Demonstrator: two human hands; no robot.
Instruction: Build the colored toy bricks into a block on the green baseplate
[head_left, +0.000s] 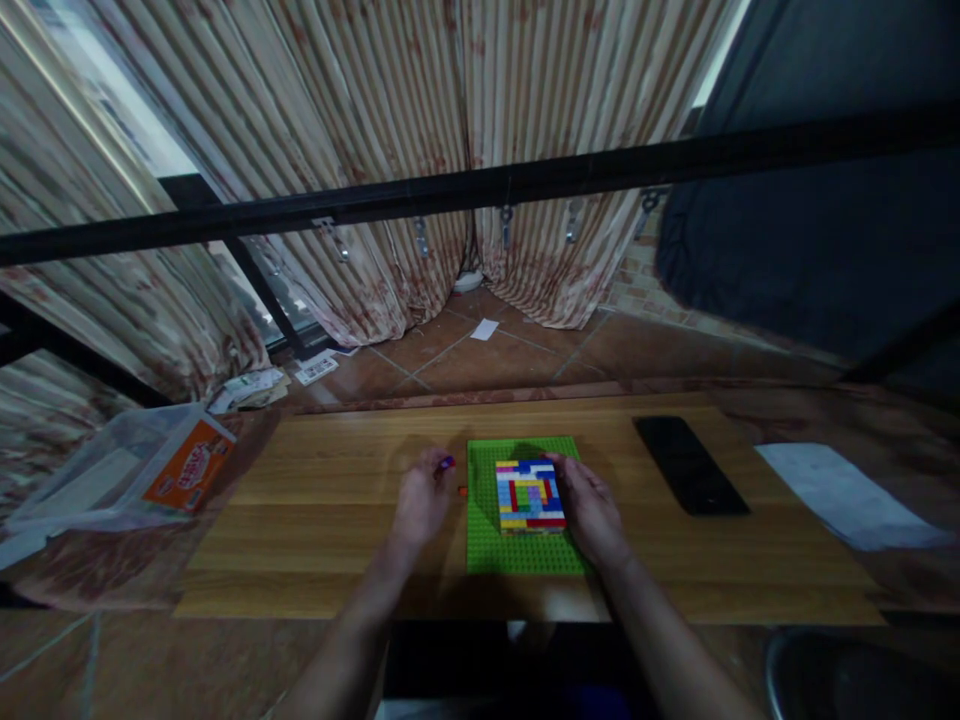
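A green studded baseplate [487, 555] lies in the middle of a wooden board [315, 500]. On it stands a square block of many-coloured bricks [529, 495]. My left hand [420, 502] is just left of the baseplate, its fingers pinched on a small blue brick [447, 462]. A small orange piece [463, 491] lies on the board beside that hand. My right hand [592, 505] rests against the right side of the brick block, fingers curled along its edge.
A black phone [690, 465] lies on the board to the right. A white sheet [847, 495] is further right. A clear plastic bag with an orange label [187, 465] sits at the left. Curtains and a black bar stand beyond the tiled floor.
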